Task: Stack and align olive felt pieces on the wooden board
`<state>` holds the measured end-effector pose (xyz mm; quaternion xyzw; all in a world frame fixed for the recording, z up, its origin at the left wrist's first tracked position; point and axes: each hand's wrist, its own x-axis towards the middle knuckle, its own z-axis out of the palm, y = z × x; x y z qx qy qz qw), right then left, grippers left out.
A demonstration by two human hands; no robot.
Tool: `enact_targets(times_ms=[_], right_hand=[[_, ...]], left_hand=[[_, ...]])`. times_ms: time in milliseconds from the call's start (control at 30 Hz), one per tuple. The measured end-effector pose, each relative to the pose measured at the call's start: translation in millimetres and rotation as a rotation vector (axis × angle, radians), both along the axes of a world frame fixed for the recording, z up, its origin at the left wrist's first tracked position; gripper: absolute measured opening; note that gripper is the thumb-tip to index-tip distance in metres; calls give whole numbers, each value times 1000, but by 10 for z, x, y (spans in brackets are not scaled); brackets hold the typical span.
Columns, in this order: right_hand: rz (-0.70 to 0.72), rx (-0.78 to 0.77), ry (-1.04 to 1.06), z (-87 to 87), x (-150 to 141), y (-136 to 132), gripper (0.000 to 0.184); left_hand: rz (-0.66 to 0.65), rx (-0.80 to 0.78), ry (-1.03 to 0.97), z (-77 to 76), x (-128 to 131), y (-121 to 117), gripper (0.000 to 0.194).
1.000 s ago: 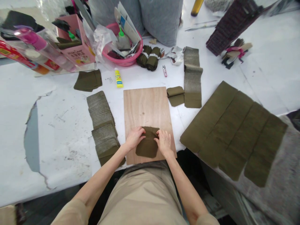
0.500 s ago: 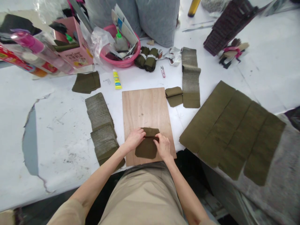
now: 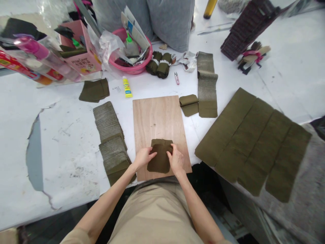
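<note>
An olive-green fabric piece [image 3: 160,162] with cut lower corners lies on the near part of a wooden board [image 3: 157,117]. Its upper part shows a crosswise fold line. My left hand [image 3: 144,158] grips its left edge, thumb on top and the fingers partly hidden beneath. Opposite, my right hand [image 3: 177,159] pinches the right edge between thumb and fingers. Left of the board rests an overlapping row of olive fabric pieces [image 3: 108,122]. A small folded fabric piece [image 3: 189,105] is beside the board's upper right corner, touching a longer fabric strip [image 3: 207,84].
Large olive fabric panels [image 3: 251,142] spread across the right side. Beyond the board are a yellow glue tube [image 3: 127,87], thread snips [image 3: 176,78], tied fabric rolls [image 3: 164,66] and a pink basket [image 3: 137,69]. A pink box [image 3: 85,61] and bottles stand at the back left.
My left hand has slid down and slightly left along the fabric's edge. The upper part, raised in a fold half a second ago, now looks flatter. My right hand stays at the right edge.
</note>
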<state>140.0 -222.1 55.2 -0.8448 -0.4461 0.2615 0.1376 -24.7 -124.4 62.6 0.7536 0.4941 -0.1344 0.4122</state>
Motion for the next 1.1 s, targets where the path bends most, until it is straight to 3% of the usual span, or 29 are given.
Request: enact_targets(times_ms=[200, 533, 1100], right_hand=[[-14, 3, 18, 28, -20, 22, 40], [-22, -43, 34, 102, -10, 31, 43], [-16, -172, -50, 157, -51, 78, 51]], left_hand=[[87, -145, -57, -72, -96, -105, 34], [232, -97, -84, -37, -100, -193, 35], [177, -23, 46, 47, -65, -226, 32]])
